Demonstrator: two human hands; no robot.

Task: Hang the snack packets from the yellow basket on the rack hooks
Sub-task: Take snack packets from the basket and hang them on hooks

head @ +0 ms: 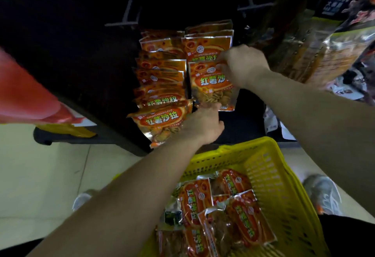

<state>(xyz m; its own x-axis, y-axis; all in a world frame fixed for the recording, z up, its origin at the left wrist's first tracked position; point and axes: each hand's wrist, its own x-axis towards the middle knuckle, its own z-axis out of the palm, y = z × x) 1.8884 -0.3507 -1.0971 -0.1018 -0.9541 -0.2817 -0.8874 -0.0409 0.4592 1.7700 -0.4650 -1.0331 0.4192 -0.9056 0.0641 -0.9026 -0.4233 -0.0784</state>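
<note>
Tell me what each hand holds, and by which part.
One orange foil snack packet, frontmost in the right hanging row: the right hand pinches its upper right edge, the left hand seems to grip its bottom edge.

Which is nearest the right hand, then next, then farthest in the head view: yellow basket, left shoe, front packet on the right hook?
1. The front packet on the right hook: the right hand pinches its top.
2. The yellow basket: below, towards the person.
3. The left shoe: far lower left, on the floor.

Dark rack point(81, 53), orange snack packets point(162, 78) hanging in two columns, pale floor point(40, 175)
</note>
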